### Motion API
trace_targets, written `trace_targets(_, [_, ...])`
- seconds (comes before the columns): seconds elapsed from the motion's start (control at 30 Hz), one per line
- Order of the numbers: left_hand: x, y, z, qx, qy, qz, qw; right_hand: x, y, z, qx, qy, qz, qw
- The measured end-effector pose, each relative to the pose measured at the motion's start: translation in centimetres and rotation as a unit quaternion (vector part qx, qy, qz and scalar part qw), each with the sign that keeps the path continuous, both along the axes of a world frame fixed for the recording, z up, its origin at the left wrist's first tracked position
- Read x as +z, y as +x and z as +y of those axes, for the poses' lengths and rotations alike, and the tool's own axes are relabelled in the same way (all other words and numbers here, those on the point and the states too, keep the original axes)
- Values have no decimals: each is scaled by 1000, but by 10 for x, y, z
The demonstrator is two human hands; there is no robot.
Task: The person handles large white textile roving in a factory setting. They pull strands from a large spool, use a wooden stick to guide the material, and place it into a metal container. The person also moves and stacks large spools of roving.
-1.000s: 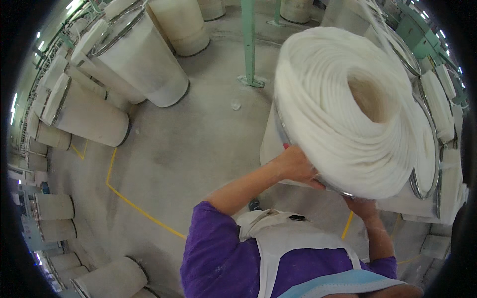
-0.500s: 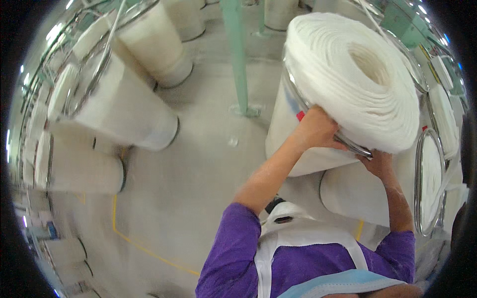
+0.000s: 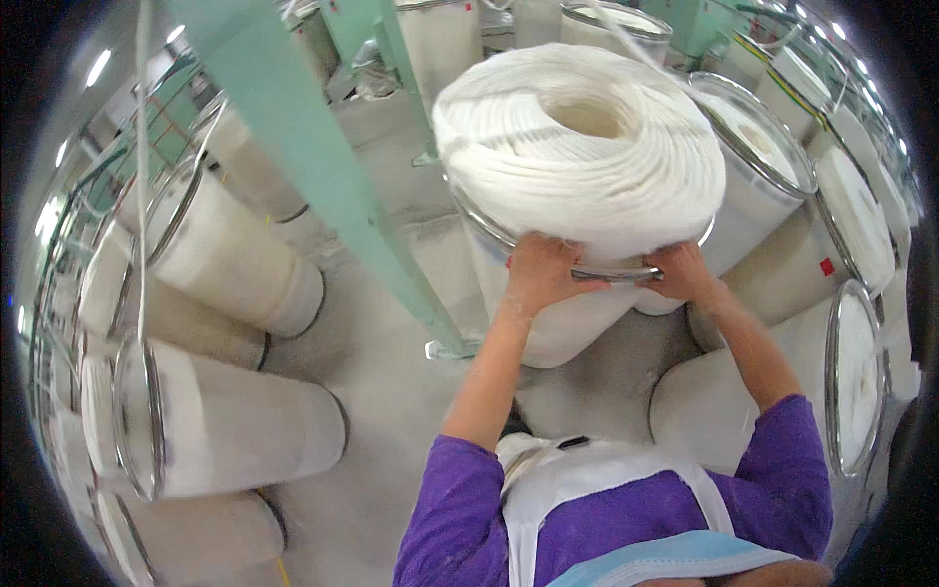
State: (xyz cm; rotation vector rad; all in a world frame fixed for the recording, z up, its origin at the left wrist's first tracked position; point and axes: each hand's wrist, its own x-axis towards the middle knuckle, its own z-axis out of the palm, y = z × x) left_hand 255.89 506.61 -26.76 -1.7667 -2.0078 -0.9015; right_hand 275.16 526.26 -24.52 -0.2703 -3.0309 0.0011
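Directly in front of me stands a tall white sliver can (image 3: 562,328) with a shiny metal rim. A thick coil of white fibre sliver (image 3: 577,186) bulges above the rim, with a round hole in its middle. My left hand (image 3: 544,274) is closed round the near side of the metal rim (image 3: 616,274), its thumb pointing inward. Close by, my right hand (image 3: 683,273) grips the same rim a little further right. The coil's lower edge hides some fingertips of both hands.
A green post (image 3: 323,186) slants down to the floor on the left, near the can. More cans (image 3: 230,426) line the left side. Another can (image 3: 773,377) stands close on the right, with a filled can (image 3: 753,137) behind it. A strand of sliver (image 3: 626,34) runs overhead.
The gripped can has shifted left relative to my body, and its coil now looks more level. The green post appears much nearer. Both hands stay on the rim.
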Motion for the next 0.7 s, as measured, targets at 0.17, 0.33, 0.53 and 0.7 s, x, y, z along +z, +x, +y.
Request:
trace_targets(0.17, [1, -119, 45, -20, 53, 11, 998, 4, -112, 38, -6, 20, -18, 1000])
trace_targets(0.33, [-8, -183, 110, 13, 152, 65, 986, 0, -182, 105, 26, 35, 69, 997])
trace_targets(0.53, [-34, -295, 176, 67, 194, 88, 975, -1, -297, 173, 34, 4, 23, 999])
trace_targets(0.7, [-33, -383, 235, 88, 258, 109, 956, 3, -387, 231, 85, 55, 67, 993])
